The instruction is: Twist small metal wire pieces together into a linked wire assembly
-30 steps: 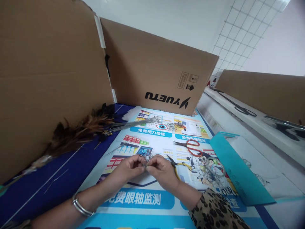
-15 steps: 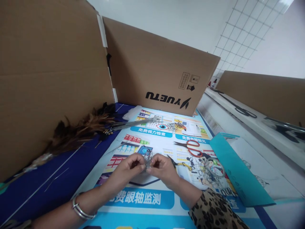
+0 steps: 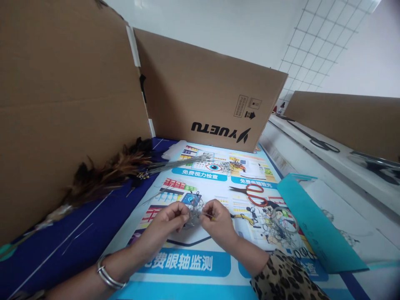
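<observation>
My left hand [image 3: 173, 218] is closed in a pinch at the left edge of a small tangle of thin silvery wire [image 3: 194, 210]. My right hand [image 3: 218, 219] pinches a thin strand at the tangle's right side. Between the fingertips the bundle looks loose and partly see-through; its exact make-up is too fine to tell. Just right of my right hand, yellow-handled pliers or snips [image 3: 243, 217] lie on the printed sheet, their jaws hidden by the hand. Red-handled scissors [image 3: 254, 194] lie beyond them.
More tangled wire [image 3: 283, 229] and a wire coil lie at right, beside a teal folder [image 3: 318, 225]. Brown feathers [image 3: 109, 168] and a bundle of straight wires [image 3: 178, 162] lie at left. Cardboard panels [image 3: 206, 91] stand behind and at left.
My fingertips have drawn apart, the right hand moving slightly right with a strand. More of the wire tangle shows between them. The view has shifted slightly.
</observation>
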Available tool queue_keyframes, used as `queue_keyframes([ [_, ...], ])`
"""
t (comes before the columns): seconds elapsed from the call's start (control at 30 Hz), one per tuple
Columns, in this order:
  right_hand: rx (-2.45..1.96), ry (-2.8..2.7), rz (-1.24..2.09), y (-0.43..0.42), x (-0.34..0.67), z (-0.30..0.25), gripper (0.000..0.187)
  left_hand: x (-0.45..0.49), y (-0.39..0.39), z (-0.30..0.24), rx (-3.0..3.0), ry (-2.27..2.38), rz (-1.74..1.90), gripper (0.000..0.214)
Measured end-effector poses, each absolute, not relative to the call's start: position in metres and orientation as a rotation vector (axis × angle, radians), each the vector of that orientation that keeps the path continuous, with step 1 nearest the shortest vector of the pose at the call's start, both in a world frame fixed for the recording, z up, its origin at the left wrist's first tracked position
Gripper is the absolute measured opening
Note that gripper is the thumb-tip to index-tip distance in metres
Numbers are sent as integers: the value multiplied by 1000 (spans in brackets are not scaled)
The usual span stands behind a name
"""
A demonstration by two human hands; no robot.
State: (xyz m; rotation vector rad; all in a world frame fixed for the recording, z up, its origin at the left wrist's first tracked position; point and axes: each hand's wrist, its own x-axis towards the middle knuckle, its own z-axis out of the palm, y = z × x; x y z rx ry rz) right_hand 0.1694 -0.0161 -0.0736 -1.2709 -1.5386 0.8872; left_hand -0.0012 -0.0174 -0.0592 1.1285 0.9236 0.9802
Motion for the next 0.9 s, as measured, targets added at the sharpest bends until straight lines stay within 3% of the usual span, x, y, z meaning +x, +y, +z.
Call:
queue_keyframes([
  [0.2,-1287,-1587,683,-14,171,-80,23,-1,-17,-63,1137,889,961,7],
  [0.5,-1186,-1833,373,-18,178,-75,21,-1,-17,-67,1168,884,957,5],
  [0.6,-1197,-1750,481,-18,176,-72,19,-2,-16,-69,1196,861,949,5],
  [0.8,-1108,-1625,815,-18,174,-70,33,-2,-13,-73,1208,884,956,5],
  [0.9,-1059,-1588,914,-16,175,-71,28,-2,-14,-74,1208,892,972,5],
])
